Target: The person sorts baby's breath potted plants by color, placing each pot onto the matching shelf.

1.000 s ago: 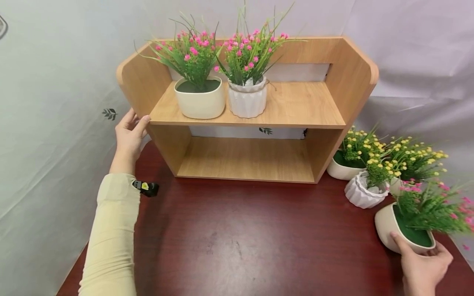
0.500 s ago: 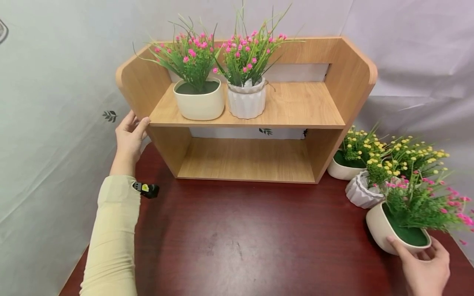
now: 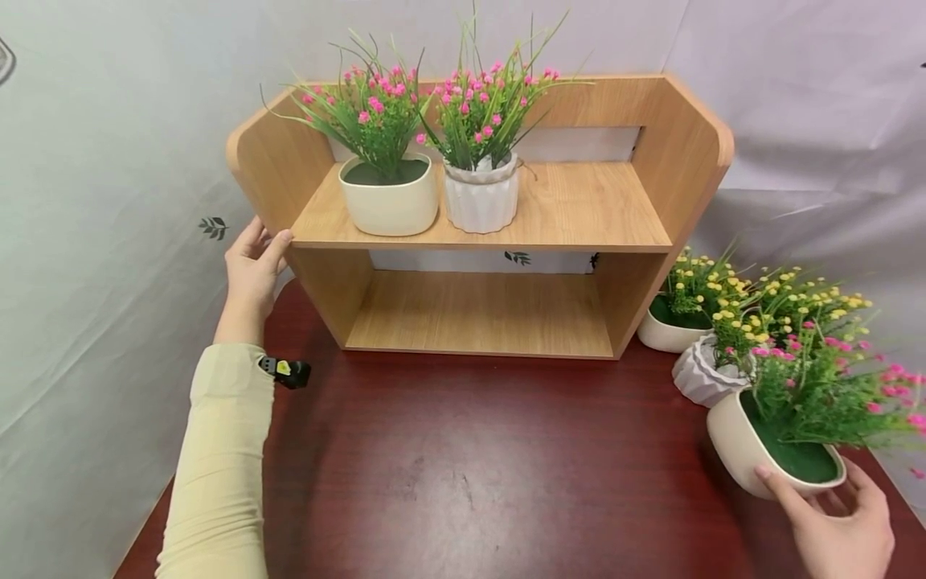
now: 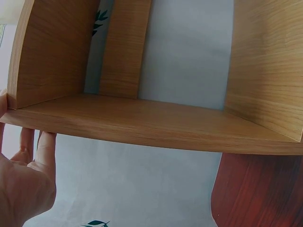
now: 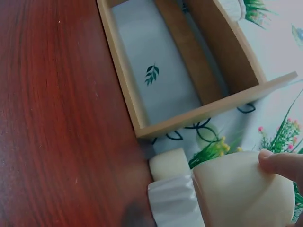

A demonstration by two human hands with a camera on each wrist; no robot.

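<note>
At the right of the head view, my right hand [image 3: 842, 523] grips the rim of a cream oval flowerpot [image 3: 738, 442] with pink flowers and green foliage. The pot is tilted, its opening leaning right. In the right wrist view its smooth side [image 5: 241, 189] shows with my thumb [image 5: 279, 163] on it. My left hand [image 3: 251, 261] holds the left side of the wooden shelf [image 3: 477, 245], thumb at the front edge of the upper board. The left wrist view shows my fingers [image 4: 45, 151] behind that side panel [image 4: 142, 127].
A cream oval pot [image 3: 391, 201] and a white fluted pot [image 3: 481, 201], both pink-flowered, stand on the upper board. Right of the shelf, yellow-flowered plants stand on the dark red table [image 3: 463, 450], one in a white fluted pot [image 3: 702, 374]. A light cloth wall [image 3: 108, 241] rises at the left.
My right hand has brought the cream oval flowerpot a little left, so its foliage now covers more of the yellow-flowered plants. My left hand stays at the shelf's side.
</note>
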